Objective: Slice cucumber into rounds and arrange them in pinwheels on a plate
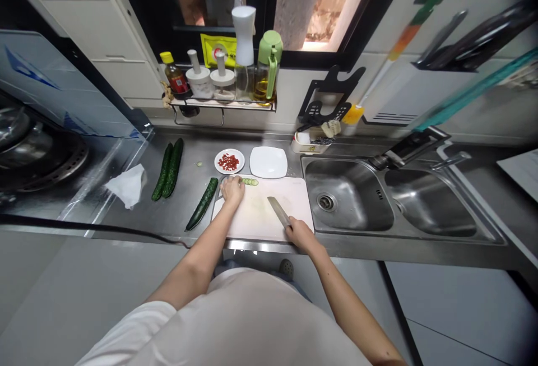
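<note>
Near the top left corner of the white cutting board (252,217), my left hand (232,190) is bent over one end of a short row of cucumber slices (251,182). Its fingers are curled together against them, and part of the row is hidden beneath. My right hand (301,234) grips the handle of a kitchen knife (278,211) at the board's right side. The blade points up and left, apart from the slices. A whole cucumber (202,204) lies just left of the board, and two more cucumbers (171,168) rest side by side farther left.
Behind the board stand a plate (217,168) of chopped red pieces and a white square plate (268,162). A double sink (348,195) borders the board on the right. A bottle rack (222,103) hangs above. White tissue (127,185) and a stove pot (27,142) are left.
</note>
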`<control>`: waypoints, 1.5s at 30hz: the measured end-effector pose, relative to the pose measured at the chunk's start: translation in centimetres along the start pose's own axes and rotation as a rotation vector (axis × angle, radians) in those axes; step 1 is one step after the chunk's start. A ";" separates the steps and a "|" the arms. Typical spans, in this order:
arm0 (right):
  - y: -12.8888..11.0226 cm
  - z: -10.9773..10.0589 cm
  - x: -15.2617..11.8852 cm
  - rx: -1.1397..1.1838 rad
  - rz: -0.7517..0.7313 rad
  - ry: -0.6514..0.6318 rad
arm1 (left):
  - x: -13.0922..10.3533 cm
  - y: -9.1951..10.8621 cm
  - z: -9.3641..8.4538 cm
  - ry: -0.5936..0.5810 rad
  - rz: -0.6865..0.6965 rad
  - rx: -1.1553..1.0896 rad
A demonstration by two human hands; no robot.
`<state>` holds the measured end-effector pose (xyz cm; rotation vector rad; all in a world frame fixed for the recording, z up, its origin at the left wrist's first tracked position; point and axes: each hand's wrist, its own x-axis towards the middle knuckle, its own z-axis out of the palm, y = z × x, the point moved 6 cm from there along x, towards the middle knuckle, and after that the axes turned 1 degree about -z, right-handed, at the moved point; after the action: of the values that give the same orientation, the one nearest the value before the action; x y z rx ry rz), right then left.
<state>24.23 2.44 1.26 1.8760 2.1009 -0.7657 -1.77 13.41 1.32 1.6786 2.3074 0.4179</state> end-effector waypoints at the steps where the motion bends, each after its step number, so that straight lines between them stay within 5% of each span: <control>1: 0.0 0.0 -0.1 0.000 0.008 -0.006 | 0.1 0.7 0.3 -0.019 0.038 -0.010; 9: -0.2 0.2 -0.4 -0.014 0.033 -0.019 | 0.7 4.0 2.4 -0.199 0.168 0.035; 19: -0.4 -0.1 -0.7 0.012 0.052 -0.036 | 0.9 4.8 2.4 -0.185 0.204 0.001; 35: -0.6 -0.2 -0.5 -0.018 0.023 -0.030 | -4.1 -1.1 3.0 -0.392 -0.030 -0.351; 45: -1.9 -0.5 -1.5 -0.010 -0.002 0.060 | -4.9 -1.9 2.0 -0.290 0.019 -0.232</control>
<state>22.71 1.35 2.84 1.9153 2.1380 -0.7069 -1.22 8.36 -1.07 1.5373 1.9565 0.3995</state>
